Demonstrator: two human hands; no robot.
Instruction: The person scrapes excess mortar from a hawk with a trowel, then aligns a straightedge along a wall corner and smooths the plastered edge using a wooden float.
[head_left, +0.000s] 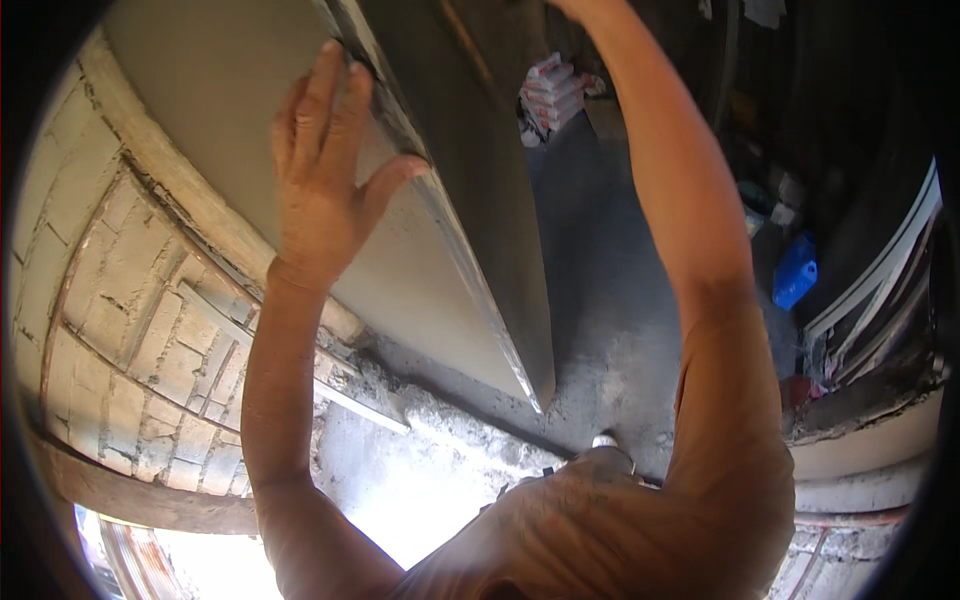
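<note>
My left hand [325, 165] lies against a smooth grey plastered wall [440, 260], its fingers stretched and thumb apart. The fingertips and thumb reach a pale straight strip [465, 255] that runs down the wall's corner edge. Beyond that edge the wall's other face [480, 150] is dark and shaded. My right arm is raised, and only a small part of my right hand [572, 6] shows at the top rim. Its fingers and anything in them are cut off from view.
Bare block wall [140, 320] stands at the left, with a pale bar [360, 405] beside the wall's foot. Stacked white-and-red bags [552, 95] sit on the grey floor [590, 250]. A blue jug [795, 270] and pale long pieces [880, 260] are at the right.
</note>
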